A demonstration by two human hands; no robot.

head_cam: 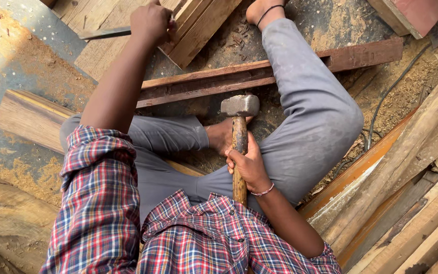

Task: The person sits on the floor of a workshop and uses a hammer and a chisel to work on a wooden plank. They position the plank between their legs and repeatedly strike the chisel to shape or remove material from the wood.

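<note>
Hands: right grips hammer; left chisel (planks around).

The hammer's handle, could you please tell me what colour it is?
The hammer handle is worn brown wood, seen best in the head view.

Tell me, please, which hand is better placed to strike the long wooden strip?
Probably the right hand: it grips the hammer, head up just short of the strip. The left hand holds a chisel-like tool.
</note>
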